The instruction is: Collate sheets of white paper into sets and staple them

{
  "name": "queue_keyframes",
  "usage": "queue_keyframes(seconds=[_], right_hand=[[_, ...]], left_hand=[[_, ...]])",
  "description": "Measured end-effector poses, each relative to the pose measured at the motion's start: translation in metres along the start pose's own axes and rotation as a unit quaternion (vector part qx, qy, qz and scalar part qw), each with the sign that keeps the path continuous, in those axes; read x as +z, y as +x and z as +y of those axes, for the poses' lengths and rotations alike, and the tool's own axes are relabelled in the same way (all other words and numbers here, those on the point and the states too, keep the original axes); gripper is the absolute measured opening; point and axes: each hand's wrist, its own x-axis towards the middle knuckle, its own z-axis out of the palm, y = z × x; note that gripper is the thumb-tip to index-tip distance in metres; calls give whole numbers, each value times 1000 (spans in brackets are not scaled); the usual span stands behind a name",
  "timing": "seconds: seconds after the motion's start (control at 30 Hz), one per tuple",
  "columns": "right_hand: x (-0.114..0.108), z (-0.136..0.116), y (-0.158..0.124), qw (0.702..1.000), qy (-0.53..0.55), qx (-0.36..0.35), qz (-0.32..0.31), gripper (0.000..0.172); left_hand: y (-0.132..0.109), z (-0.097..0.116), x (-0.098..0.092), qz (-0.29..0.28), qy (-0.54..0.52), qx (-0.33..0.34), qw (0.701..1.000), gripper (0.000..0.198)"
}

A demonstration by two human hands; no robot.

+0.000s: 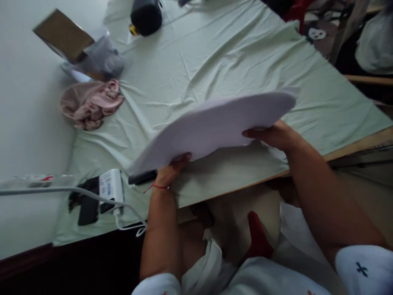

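Sleeves (359, 268), white and short, are closest, and bare arms reach from them over the wood edge of the counter (362, 144). To the left, a white block (110, 184) with a cable (61, 189) lies beside a flat black thing (88, 211), maybe a phone.

The left hand (172, 167), with a red string (161, 187) round its wrist, is a bit nearer the body than the right hand (278, 137). Each hand pinches the near side of a white sheet (221, 119), perhaps paper. The thumbs lie on top. The other fingers are hidden under it, so I cannot tell if they are spread or pressed together.

The sheet is up over the counter, just ahead of the thumbs. Its long way goes from the near left to the far right, bent like a soft bow. Each hand is near its own end, with a wide part between. A black thing (143, 178) pokes out under the left end.

Past the sheet spreads a pale green cloth (233, 53). Far left is a crumpled pink cloth (104, 102), then a clear plastic bag (107, 57) touching brown cardboard (63, 35). Farthest is a black case (146, 17).
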Motion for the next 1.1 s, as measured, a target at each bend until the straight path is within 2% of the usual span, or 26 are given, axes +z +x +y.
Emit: queue_keyframes(seconds=[0.1,0.2,0.27,0.4,0.5,0.57,0.63,0.73,0.87,0.97,1.1], right_hand=[[-1,-4,-3,999,12,41,4,23],[0,-10,-8,997,28,63,21,22],[1,-10,-9,997,31,55,38,25],[0,-6,-8,999,34,1,38,31],[-3,-2,-6,998,30,-34,33,31],[-3,-1,-5,999,9,-30,33,31],[-3,-1,-3,1000,-8,-19,4,30],[0,-1,-1,999,-10,33,-26,31],[6,-7,-1,990,50,126,49,37],[10,-10,1,984,78,134,91,38],[12,-6,2,983,73,125,109,31]], left_hand=[[-3,14,12,46,-120,-60,990,59],[-8,26,19,47,-208,-75,974,80],[-10,31,21,35,-243,-69,967,84],[-10,35,19,43,-273,-67,959,79],[-9,34,18,44,-296,-89,950,78],[-8,34,17,42,-304,-98,947,76],[-7,33,18,40,-298,-100,949,70],[-7,34,19,33,-296,-123,947,58],[-10,44,19,22,-330,-149,932,49],[-13,52,19,21,-351,-157,923,49],[-16,57,23,33,-357,-168,918,50]])
